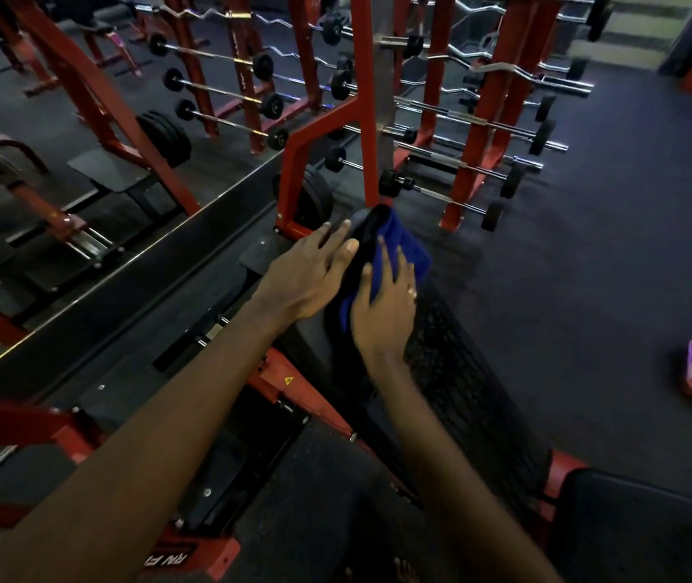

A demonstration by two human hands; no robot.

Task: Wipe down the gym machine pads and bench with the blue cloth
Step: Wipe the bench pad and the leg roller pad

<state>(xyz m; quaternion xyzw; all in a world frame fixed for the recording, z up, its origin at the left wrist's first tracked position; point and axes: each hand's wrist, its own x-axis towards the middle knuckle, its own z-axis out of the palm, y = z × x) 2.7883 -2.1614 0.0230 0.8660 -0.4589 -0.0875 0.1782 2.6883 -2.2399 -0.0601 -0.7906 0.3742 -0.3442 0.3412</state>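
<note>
Cloth and palm are together at the upper end of the long black pad (462,380), which slopes up toward the red frame (361,98). The blue cloth (407,246) lies bunched on the pad's top face. The right hand (386,305) presses it down with straight, slightly fanned fingers and does not grip it. Part of the cloth sticks out loose past the fingertips. The left hand (302,279) rests beside it on the pad's left edge, fingers spread and holding nothing, apparently as a brace.

From where I stand, the step in hand looks like wiping this pad's top end. To do it well, I'd spread the cloth flatter under the palm so more of it meets the surface. Then I'd draw it in long overlapping strokes down the textured length, pressing evenly. The side faces and edges want a pass too. The bracing hand should shift off any patch before the cloth reaches it. A second dark pad (630,519) sits lower right, near the person, and I can't tell if it is clean.
</note>
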